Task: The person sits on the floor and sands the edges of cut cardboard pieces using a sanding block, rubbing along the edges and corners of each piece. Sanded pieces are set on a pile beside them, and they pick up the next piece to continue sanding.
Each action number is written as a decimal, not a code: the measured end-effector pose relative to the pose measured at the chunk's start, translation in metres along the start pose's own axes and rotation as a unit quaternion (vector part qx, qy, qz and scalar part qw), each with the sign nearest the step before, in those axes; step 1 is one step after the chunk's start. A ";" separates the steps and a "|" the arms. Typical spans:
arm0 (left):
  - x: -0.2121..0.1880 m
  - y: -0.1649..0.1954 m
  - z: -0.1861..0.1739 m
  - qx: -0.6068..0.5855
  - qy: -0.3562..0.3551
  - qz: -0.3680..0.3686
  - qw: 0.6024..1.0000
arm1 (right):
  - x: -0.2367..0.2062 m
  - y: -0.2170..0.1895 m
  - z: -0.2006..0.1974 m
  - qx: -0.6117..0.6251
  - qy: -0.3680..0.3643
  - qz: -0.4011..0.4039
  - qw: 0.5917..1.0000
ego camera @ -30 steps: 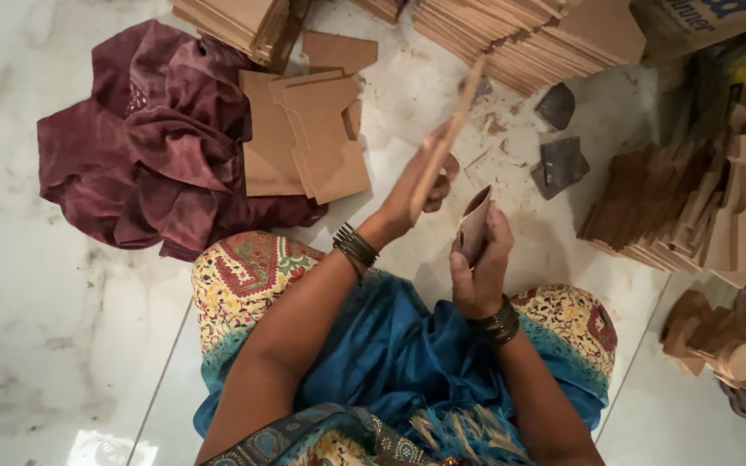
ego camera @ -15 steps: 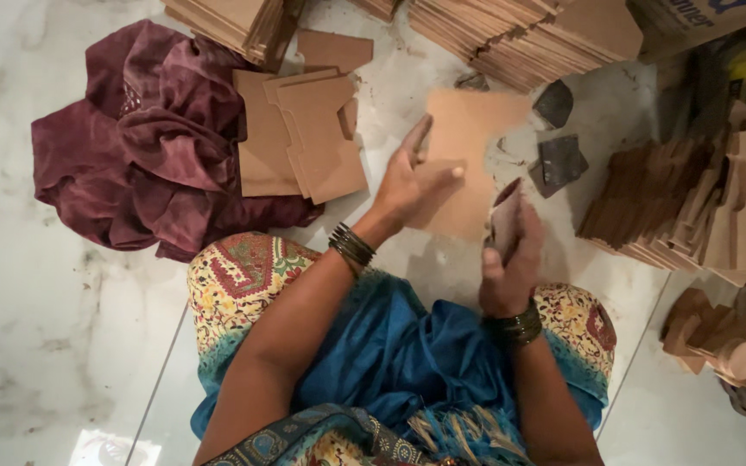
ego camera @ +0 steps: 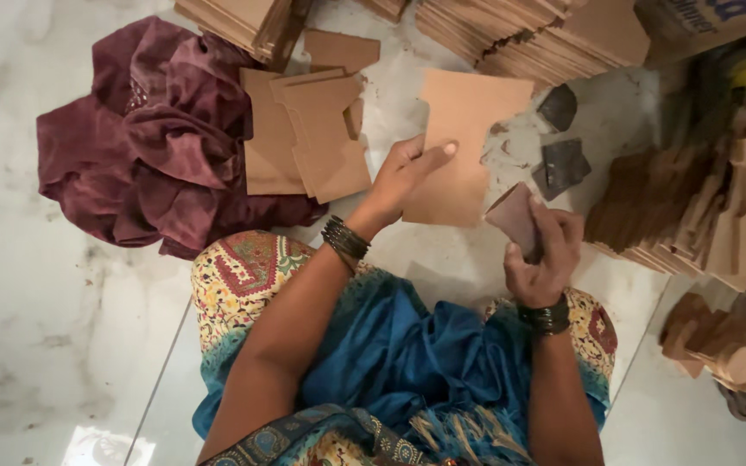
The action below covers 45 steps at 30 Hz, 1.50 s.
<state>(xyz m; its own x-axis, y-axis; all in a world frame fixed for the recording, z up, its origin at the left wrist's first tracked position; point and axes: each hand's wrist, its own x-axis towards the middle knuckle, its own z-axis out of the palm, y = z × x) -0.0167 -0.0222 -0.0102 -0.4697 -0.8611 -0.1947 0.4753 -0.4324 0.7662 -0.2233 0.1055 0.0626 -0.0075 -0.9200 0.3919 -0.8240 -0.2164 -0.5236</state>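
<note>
Flat brown board piece, roughly rectangular with notched edges, held face-up above the white marble floor, in front of the person's knees. The left hand grips it at its left edge: the thumb, nail showing, lies across the upper face, pointing toward the middle of the piece, while the other fingers curl at and under the edge, so the greater part of the board extends up and to the right, away from the hand. Small dark sanding block, reddish-brown on its lit face, clasped in the right hand; the fingers close around its lower right side and its free corner points toward the lower right corner of the board piece, very near it, contact not discernible. Both wrists carry dark bangles. Two dark grey abrasive scraps lie on the floor just right of the board piece. Loose cut board pieces of the same colour lie overlapping on the floor to the left of the left hand. Crumpled maroon cloth, further left, touching those pieces. Stacked boards along the upper edge of the view; more stacked shaped pieces at the right. Blue garment with patterned yellow trim covers the lap below.
</note>
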 end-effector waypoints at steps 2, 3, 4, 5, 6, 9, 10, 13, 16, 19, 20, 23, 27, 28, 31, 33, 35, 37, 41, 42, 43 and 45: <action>0.000 -0.005 0.004 -0.010 -0.030 -0.005 0.999 | -0.006 -0.004 0.007 0.003 0.003 -0.011 1.000; 0.000 -0.008 0.005 -0.014 -0.045 -0.009 0.999 | -0.009 -0.005 0.012 -0.003 -0.011 -0.027 1.000; 0.000 -0.010 0.007 -0.026 -0.048 -0.008 0.998 | -0.010 -0.004 0.017 -0.007 -0.024 -0.045 0.999; 0.000 -0.011 0.008 -0.037 -0.052 -0.006 0.998 | -0.009 -0.003 0.020 -0.011 -0.037 -0.063 0.997; 0.000 -0.012 0.008 -0.048 -0.055 -0.004 0.997 | -0.008 0.000 0.022 0.004 -0.045 -0.001 0.999; 0.003 -0.009 0.005 -0.044 0.018 -0.031 0.998 | -0.004 0.013 0.015 -0.003 -0.043 0.090 0.995; 0.004 -0.007 0.004 -0.068 0.025 -0.012 0.997 | -0.005 0.017 0.011 -0.034 -0.025 0.062 0.997; 0.005 -0.005 -0.002 -0.100 0.042 0.007 0.994 | -0.016 0.020 0.013 -0.060 0.035 0.029 0.997; 0.002 -0.012 -0.004 -0.094 0.049 -0.032 0.994 | -0.028 0.019 0.038 -0.050 0.031 -0.009 0.998; 0.002 -0.022 -0.002 -0.099 0.043 0.035 0.994 | -0.032 0.022 0.052 -0.021 -0.013 -0.032 0.999; 0.002 -0.024 -0.004 -0.065 0.041 0.090 0.993 | -0.032 0.023 0.054 -0.009 -0.031 -0.035 0.999; 0.006 -0.022 -0.012 -0.124 0.064 0.083 0.987 | -0.030 0.028 0.051 -0.048 -0.044 -0.014 0.998; 0.008 -0.020 -0.015 -0.150 0.099 -0.003 0.984 | -0.031 0.023 0.052 -0.037 0.015 -0.008 0.999; 0.008 -0.022 -0.012 -0.143 0.080 0.022 0.986 | -0.031 0.021 0.054 -0.055 0.014 -0.005 0.998; 0.009 -0.034 0.001 -0.142 0.044 0.061 0.987 | -0.034 0.013 0.062 -0.037 -0.017 -0.032 0.999; 0.012 -0.039 0.005 -0.167 0.045 0.049 0.984 | -0.033 0.012 0.064 -0.016 -0.041 -0.043 0.998; 0.012 -0.039 0.003 -0.160 0.061 0.078 0.982 | -0.031 0.012 0.063 -0.009 -0.066 -0.033 0.997; 0.011 -0.033 0.000 -0.160 0.085 0.080 0.980 | -0.029 0.012 0.061 -0.007 -0.063 -0.024 0.998; 0.006 -0.011 0.000 -0.156 0.085 0.105 0.978 | -0.030 0.004 0.057 0.013 -0.020 -0.030 0.999; 0.004 -0.006 0.003 -0.152 0.071 0.131 0.977 | -0.030 0.001 0.057 0.007 -0.019 -0.030 0.999; 0.003 -0.003 0.007 -0.187 0.103 0.073 0.974 | -0.031 -0.002 0.057 0.001 -0.019 -0.030 0.999; 0.005 0.000 0.017 -0.256 0.166 -0.039 0.951 | -0.032 -0.007 0.058 -0.004 -0.031 -0.041 0.999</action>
<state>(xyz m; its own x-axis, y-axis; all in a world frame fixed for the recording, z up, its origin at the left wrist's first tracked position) -0.0315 -0.0216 -0.0004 -0.2984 -0.8209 -0.4870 0.7885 -0.4995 0.3589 -0.1843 0.1175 0.0105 0.0940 -0.9178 0.3856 -0.8253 -0.2885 -0.4854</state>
